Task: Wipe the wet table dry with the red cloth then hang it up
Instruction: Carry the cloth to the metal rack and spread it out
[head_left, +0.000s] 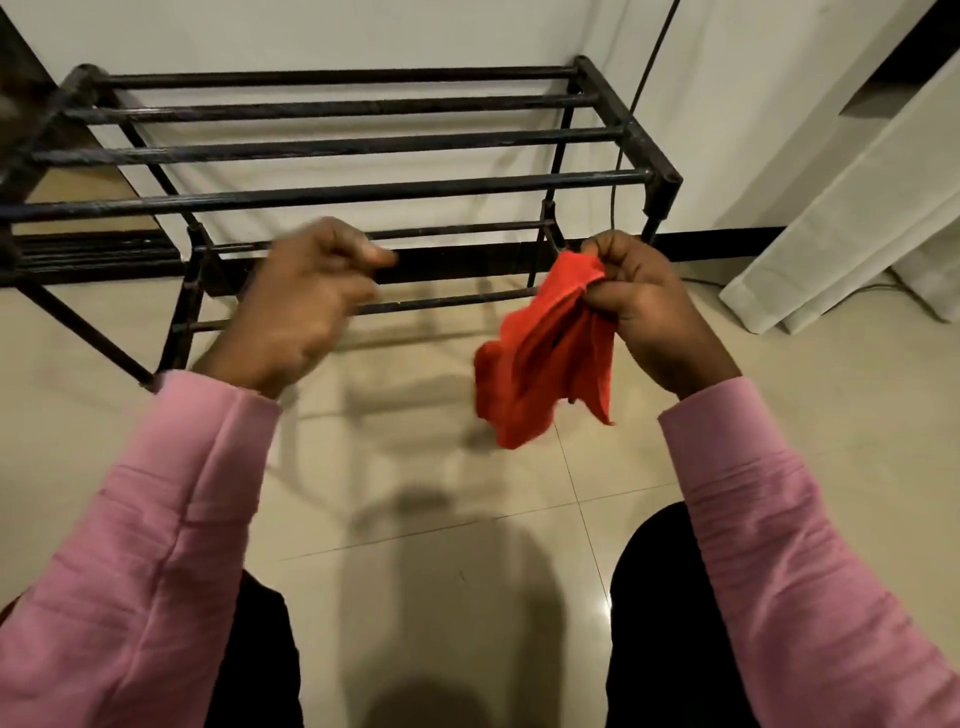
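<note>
A single wide-angle view from the person's head looks forward and steeply down. The left grip (306, 296) and right grip (644, 306), with the cloth (540, 364), sit close under the lens at mid-frame. Just beyond stands the rack (363, 144) against the wall (311, 31); the floor (415, 493) fills the lower half, edges bowed by the lens, sleeves (156, 545) at the bottom corners.

A home room: tiled floor (426, 499), black metal rack (332, 145) against white wall (311, 31), curtain (852, 208).
</note>
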